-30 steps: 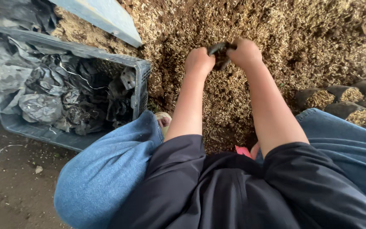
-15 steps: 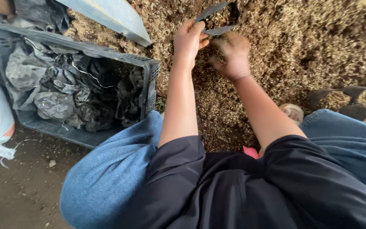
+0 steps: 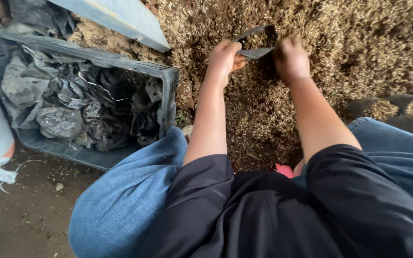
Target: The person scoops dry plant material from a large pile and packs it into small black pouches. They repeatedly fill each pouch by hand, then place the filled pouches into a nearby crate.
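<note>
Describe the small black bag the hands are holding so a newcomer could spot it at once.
Start at the big mound of husk mix. Near its top, the left hand and right hand hold open a small black plastic bag. Unlike the filled bags at right, it looks nearly empty.

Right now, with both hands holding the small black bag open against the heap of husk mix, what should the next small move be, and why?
Probably scoop mix into the black bag: the left hand and right hand hold its mouth open against the husk heap, and filled bags already stand at the right.
</note>
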